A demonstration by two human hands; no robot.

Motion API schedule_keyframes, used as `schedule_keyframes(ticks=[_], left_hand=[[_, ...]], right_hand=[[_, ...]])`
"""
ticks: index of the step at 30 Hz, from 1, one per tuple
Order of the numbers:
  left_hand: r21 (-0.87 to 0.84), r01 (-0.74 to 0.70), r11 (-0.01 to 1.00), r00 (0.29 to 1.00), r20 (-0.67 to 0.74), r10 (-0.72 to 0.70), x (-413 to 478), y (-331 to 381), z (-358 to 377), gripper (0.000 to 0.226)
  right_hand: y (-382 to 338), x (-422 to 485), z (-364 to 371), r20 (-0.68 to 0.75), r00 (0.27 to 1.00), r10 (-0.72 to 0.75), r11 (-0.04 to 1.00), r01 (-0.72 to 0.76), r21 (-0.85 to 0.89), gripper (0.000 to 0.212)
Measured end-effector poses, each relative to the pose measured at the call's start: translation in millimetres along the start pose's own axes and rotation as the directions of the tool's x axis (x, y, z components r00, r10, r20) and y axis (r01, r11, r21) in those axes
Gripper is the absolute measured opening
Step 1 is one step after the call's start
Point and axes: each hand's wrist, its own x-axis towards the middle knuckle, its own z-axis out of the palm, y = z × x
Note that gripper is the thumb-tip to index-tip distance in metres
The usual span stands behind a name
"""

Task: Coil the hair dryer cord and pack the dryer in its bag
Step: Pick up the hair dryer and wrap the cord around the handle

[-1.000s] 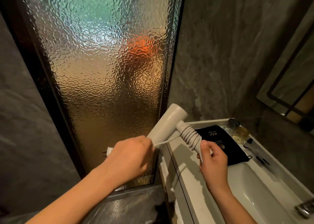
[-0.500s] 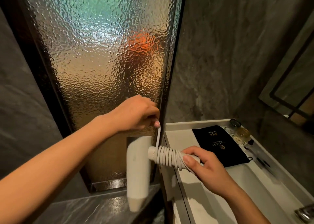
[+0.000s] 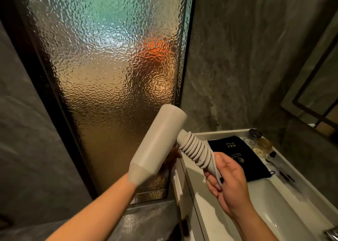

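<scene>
Left forearm [image 3: 102,202]: extends from the lower left up toward the hair dryer. The left hand [image 3: 169,160] is almost wholly hidden behind the dryer barrel (only a blurred dark edge shows), so whether its fingers are closed or released cannot be told.

Hair dryer [image 3: 157,145]: pale barrel, tilted, held in the air in front of the textured glass door [image 3: 109,76], just left of the white vanity counter [image 3: 201,195].

Cord [image 3: 196,150]: wound in close turns around the dryer handle, from the barrel joint down to the grip.

Right hand [image 3: 228,184]: fingers clenched around the lower end of the handle, with the cord's end pinned under them.

Black bag [image 3: 239,156]: lies flat on the counter behind the right hand, apart from the dryer, gold print facing up. Small glass jars [image 3: 256,140] stand just beside it, at the back corner.
</scene>
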Motion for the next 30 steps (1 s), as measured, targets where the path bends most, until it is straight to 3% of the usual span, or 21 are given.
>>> schedule_keyframes(ticks=[1,3,7,9,11,14,20,25,30], left_hand=[[-0.097,0.08,0.992,0.997,-0.013,-0.082,-1.3,-9.7,7.8,0.038],[-0.18,0.166,0.97,0.967,-0.165,-0.196,-3.7,-31.0,25.1,0.025],[-0.418,0.105,0.902,0.924,-0.294,-0.244,-8.5,-39.9,56.7,0.032],[-0.408,0.105,0.907,0.916,-0.315,-0.248,-9.1,-42.3,66.1,0.031],[-0.368,0.125,0.921,0.912,-0.323,-0.253,-7.9,-47.4,69.6,0.03],[-0.261,0.123,0.957,0.91,-0.356,-0.214,-5.8,-57.1,71.7,0.029],[-0.206,0.053,0.977,0.932,-0.342,-0.123,-5.9,-74.6,77.0,0.034],[-0.06,0.028,0.998,0.962,-0.269,-0.043,1.9,-83.8,78.3,0.055],[-0.142,0.012,0.99,0.992,-0.124,-0.03,11.0,-86.1,80.3,0.062]], right_hand=[[3.6,1.5,-0.2,-0.039,0.999,-0.014,1.0,0.014,-0.009,0.066],[11.7,3.7,-2.2,-0.104,0.994,-0.043,0.999,0.04,-0.034,0.066],[29.6,2.7,-7.8,-0.201,0.974,-0.099,0.984,0.067,-0.163,0.051],[41.2,0.4,-11.9,-0.271,0.954,-0.128,0.959,0.05,-0.28,0.036],[54.8,-4.5,-14.7,-0.316,0.936,-0.154,0.925,0.024,-0.38,0.035],[69.1,-14.2,-16.4,-0.353,0.923,-0.154,0.907,-0.01,-0.421,0.027],[71.0,-25.2,-22.2,-0.326,0.945,0.01,0.978,-0.077,-0.196,0.028],[70.2,-30.4,-39.3,-0.259,0.956,0.139,0.989,-0.145,-0.005,0.02],[68.2,-33.7,-50.8,-0.198,0.957,0.214,0.974,-0.224,-0.025,0.021]])
